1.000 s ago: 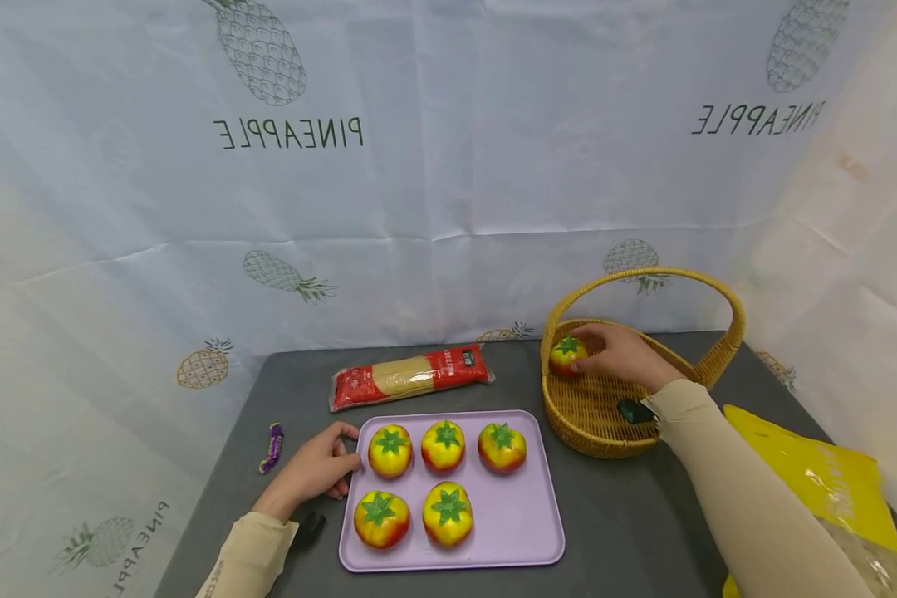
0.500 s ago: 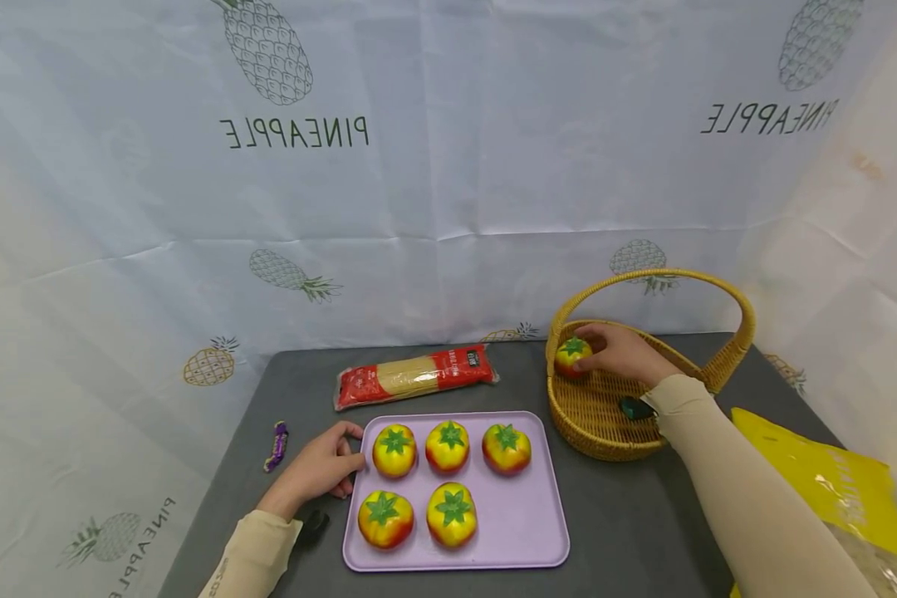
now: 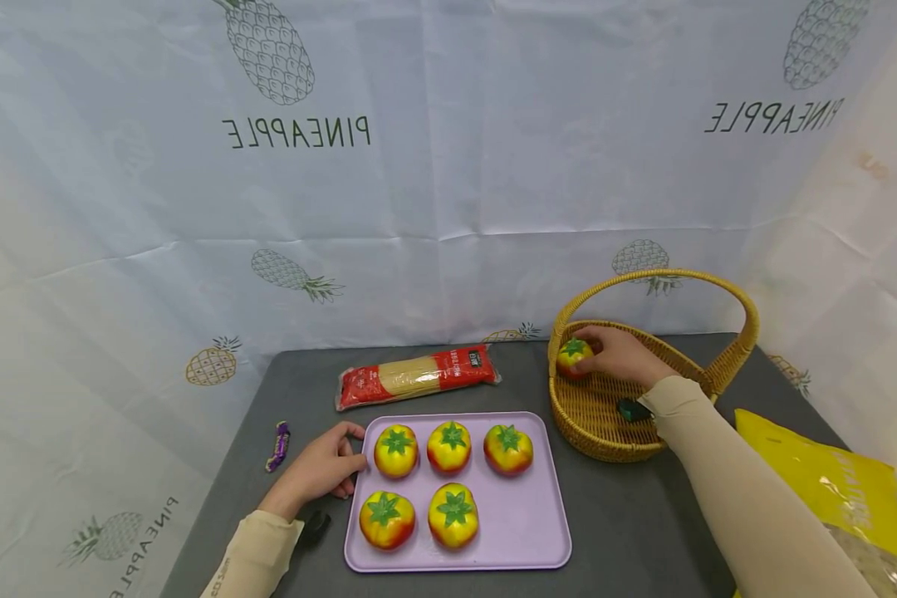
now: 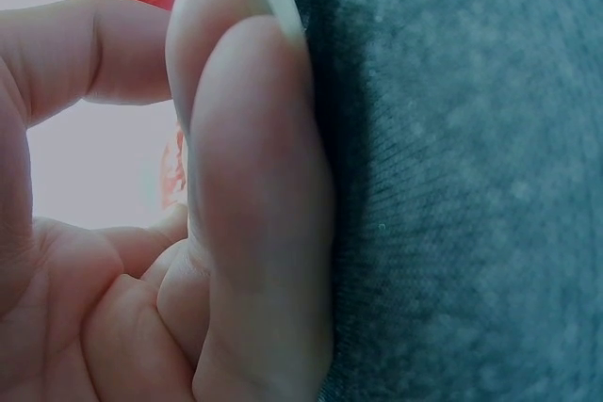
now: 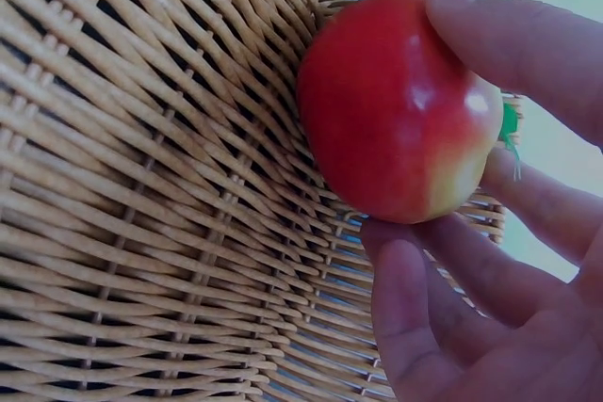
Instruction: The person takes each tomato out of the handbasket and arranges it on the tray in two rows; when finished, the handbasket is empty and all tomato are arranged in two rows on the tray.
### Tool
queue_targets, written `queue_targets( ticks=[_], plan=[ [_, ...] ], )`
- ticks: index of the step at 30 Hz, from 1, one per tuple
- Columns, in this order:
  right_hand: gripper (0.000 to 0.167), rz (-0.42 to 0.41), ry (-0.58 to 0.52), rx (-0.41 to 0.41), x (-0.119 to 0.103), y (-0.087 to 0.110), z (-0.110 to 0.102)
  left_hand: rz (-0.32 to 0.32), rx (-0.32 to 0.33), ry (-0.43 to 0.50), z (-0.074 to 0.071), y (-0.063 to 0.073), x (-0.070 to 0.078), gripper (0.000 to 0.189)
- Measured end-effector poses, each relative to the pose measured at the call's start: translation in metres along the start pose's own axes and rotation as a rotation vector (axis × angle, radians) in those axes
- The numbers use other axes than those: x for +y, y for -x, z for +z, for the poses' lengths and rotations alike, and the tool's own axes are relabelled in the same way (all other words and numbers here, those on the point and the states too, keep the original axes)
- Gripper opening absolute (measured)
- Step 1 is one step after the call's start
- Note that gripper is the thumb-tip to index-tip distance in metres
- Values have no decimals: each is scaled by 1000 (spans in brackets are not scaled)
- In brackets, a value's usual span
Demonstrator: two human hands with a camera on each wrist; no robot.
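My right hand reaches into the wicker basket and grips a red-and-yellow fruit with a green star-shaped top. The thumb lies on one side of it and the fingers on the other. That fruit is against the basket's woven wall, at the far left inside. My left hand holds the left rim of the lilac tray; in the left wrist view its bent fingers hide the rim. Several similar fruits sit on the tray in two rows, with a bare spot at the front right.
A red packet of dry noodles lies behind the tray. A purple wrapped candy is at the left. On the right lies a yellow bag, partly behind the right sleeve. The basket's tall handle arches over the right hand.
The whole head view has shifted slightly, so everything appears a little further right. Both hands keep their places, the right one still gripping the fruit in the basket.
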State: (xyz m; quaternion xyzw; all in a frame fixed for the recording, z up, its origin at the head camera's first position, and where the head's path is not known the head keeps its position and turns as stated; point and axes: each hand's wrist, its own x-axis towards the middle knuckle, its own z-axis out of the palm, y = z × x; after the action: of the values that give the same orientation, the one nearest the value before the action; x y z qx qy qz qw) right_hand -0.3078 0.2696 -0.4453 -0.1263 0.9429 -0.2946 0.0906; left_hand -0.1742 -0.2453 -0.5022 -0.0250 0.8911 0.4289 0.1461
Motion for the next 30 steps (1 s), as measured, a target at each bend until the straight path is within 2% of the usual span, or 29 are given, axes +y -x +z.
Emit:
queue_targets(
  ticks=[7, 13, 24, 30],
  plan=[
    [70, -6, 16, 7, 0, 3, -2, -1, -1, 2, 2, 1, 1, 47],
    [67, -24, 7, 28, -10, 16, -7, 3, 0, 4, 2, 2, 1, 47],
    [77, -59, 55, 87, -32, 59, -10, 4, -4, 10, 0, 2, 0, 45],
    [75, -84, 44, 149, -52, 92, -1, 8, -4, 4, -1, 2, 1, 47]
  ],
)
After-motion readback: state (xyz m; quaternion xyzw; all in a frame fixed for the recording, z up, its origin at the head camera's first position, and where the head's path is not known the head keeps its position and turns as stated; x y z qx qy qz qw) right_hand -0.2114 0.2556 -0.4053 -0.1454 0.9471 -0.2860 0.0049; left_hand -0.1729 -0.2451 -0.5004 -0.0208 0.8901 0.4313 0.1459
